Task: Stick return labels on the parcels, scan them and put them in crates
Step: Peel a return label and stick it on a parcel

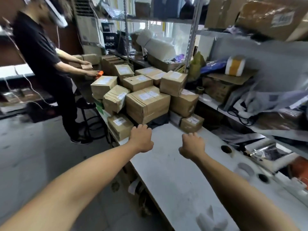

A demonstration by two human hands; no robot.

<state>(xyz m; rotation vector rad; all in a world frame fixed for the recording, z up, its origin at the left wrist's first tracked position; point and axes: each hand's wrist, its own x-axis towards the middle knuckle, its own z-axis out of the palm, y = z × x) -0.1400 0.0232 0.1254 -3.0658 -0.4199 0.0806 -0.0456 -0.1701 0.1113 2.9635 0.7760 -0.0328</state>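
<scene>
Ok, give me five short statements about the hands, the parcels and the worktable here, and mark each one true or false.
1. Both the left hand and the right hand hold nothing. True.
2. The big parcel in the middle of the pile carries no label. False: white labels show on its top.
3. A second person stands at the far left, hands on boxes. True.
4. The white worktable has two round holes near its right edge. True.
5. The left hand grips the small parcel at the table's corner. False: the hand hovers beside it, fingers curled, not holding it.
</scene>
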